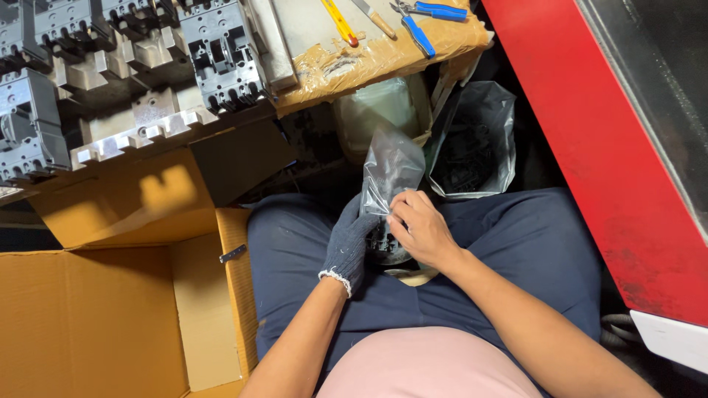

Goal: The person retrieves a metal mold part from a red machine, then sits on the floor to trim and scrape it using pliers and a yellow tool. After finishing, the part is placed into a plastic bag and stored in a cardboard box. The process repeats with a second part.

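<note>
My left hand (348, 243), in a dark knit glove, grips the lower part of a small clear plastic bag (391, 169) over my lap. Dark small parts fill the bottom of the bag, between my two hands. My bare right hand (420, 228) pinches the side of the same bag with its fingertips. The bag's top stands upright and crumpled above both hands.
An open cardboard box (110, 309) sits at my left. Grey breaker housings (221, 55) line the bench above it. Blue-handled pliers (420, 22) and a yellow-handled tool (339, 21) lie on taped cardboard. A larger plastic bag (472, 147) of dark parts stands ahead. A red machine panel (612, 147) borders the right.
</note>
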